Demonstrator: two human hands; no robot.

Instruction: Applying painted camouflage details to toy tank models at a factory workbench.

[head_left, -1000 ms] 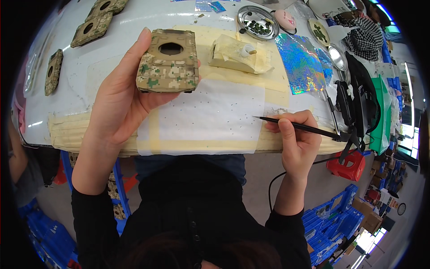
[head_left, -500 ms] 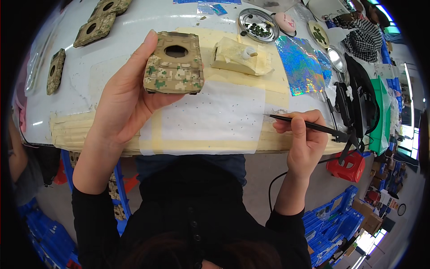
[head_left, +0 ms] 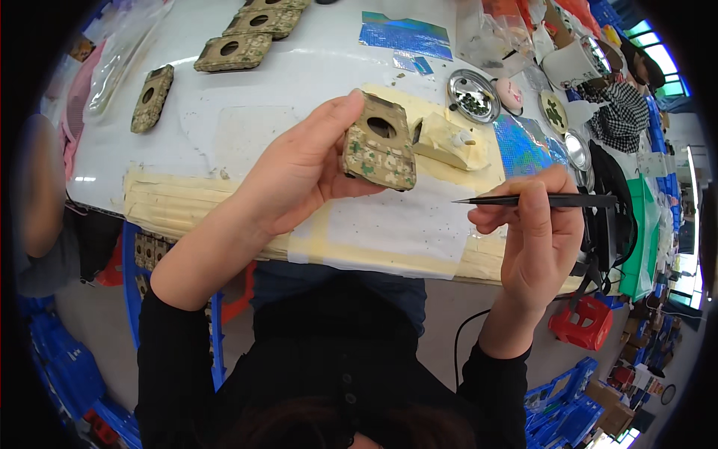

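My left hand (head_left: 310,161) grips a camouflage-painted toy tank hull (head_left: 374,159) by its left side, thumb at the top edge. The hull is tilted up and has a round hole in its upper face. In my right hand (head_left: 535,232) is a pair of black tweezers (head_left: 587,200), their fine tip pointing left. Whether the tip holds anything is too small to tell. Below both hands lies a sheet of white paper (head_left: 381,236) scattered with tiny dark specks. Just right of the hull sits a tape-covered block (head_left: 443,142) with a white nozzle-like piece on it.
More camouflage hulls (head_left: 233,52) stand at the far left, one (head_left: 152,99) apart from them. A round metal dish (head_left: 490,105) holds small dark green pieces. Shiny holographic sheets (head_left: 520,142) lie beside it. A black bag (head_left: 617,194) and a green tray (head_left: 639,224) are at the right.
The whole view has shifted and turned. My left hand has tilted the hull and brought it further right, closer to the tweezers. The tweezers now lie nearly level in my right hand.
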